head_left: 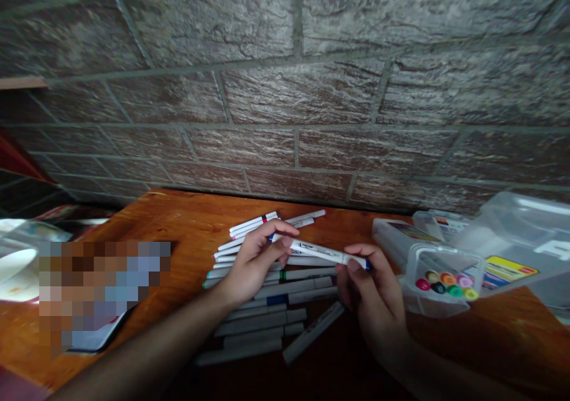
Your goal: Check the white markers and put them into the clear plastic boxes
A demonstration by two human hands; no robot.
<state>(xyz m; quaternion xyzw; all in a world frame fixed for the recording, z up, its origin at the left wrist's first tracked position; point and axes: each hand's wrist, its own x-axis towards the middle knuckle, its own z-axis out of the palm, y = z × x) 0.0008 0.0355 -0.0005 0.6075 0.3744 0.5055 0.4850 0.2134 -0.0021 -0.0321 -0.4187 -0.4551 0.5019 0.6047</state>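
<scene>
Deep shadow swallows the front of the counter, and its front edge cannot be made out. The left hand and its forearm cover parts of the loose markers, while coarse squares mask most of a flat, dark-edged thing towards the counter's left edge. A large clear box is cut off at the right of the view, as is a whitish rounded object at the left.

The brick wall stands right behind the back edge. In the right part of the counter, a clear case sits in front of the large box, just beside the right hand.

One white marker with blue ends is held above the counter's middle, over the loose ones; both grips are closed on it, one near each end. Seven coloured marker ends show in the clear case. Over a dozen markers lie loose; overlaps prevent an exact count.
</scene>
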